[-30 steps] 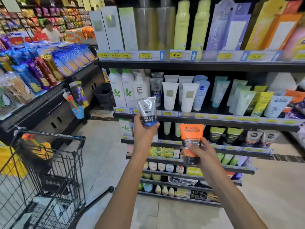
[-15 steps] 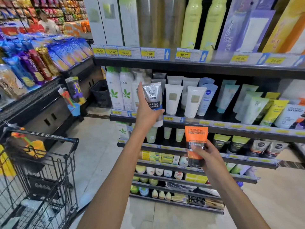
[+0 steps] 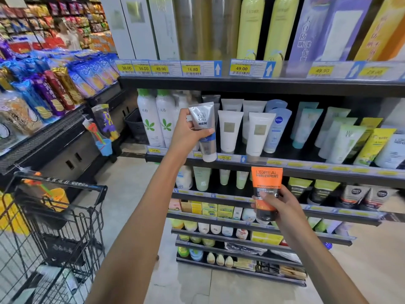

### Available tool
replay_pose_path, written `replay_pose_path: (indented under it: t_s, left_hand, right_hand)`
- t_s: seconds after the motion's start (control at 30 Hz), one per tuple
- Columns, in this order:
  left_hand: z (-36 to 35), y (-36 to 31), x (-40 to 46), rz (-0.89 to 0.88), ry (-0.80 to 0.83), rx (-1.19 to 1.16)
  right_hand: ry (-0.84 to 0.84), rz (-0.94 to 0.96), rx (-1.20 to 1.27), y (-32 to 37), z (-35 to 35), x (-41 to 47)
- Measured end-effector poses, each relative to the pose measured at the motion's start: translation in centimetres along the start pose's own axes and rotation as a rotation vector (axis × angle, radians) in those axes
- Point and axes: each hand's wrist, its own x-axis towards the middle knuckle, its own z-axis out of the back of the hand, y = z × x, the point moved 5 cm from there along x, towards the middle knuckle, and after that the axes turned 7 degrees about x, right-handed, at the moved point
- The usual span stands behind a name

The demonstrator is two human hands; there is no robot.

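silver tube (image 3: 202, 130) gripped in left hand (image 3: 186, 133) before black shelf (image 3: 285, 166); orange tube (image 3: 266, 191) gripped in right hand (image 3: 279, 205); shop aisle, pale tiled floor (image 3: 131, 194), cart (image 3: 54, 216) left.

Silver tube (image 3: 201, 119): grey-silver body, dark "MEN" print, blue band lower down, white cap at bottom. Upright, cap down, slightly tilted. Held in air by left hand (image 3: 186, 133), thumb across middle, cap level with shelf (image 3: 306, 166) front rail.

Orange tube (image 3: 266, 179): orange top, white "L'OREAL MEN EXPERT", dark lower part. Upright, cap down. Gripped low by right hand (image 3: 281, 204), lower and right of silver tube, well apart.
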Motion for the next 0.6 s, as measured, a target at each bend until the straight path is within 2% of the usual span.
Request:
replay_pose_path:
  t_s: [0.4,0.6]
  left_hand:
    - [1.0,-1.9,2.8,0.002,0.143,0.115]
    - [0.9,-3.7,4.1,-0.143,0.167,0.415]
  right_hand:
    - [-0.003,-0.006,0.017,-1.1,-0.3,0.8]
    - [-0.011,-0.003,0.011,-1.5,0.0,0.8]
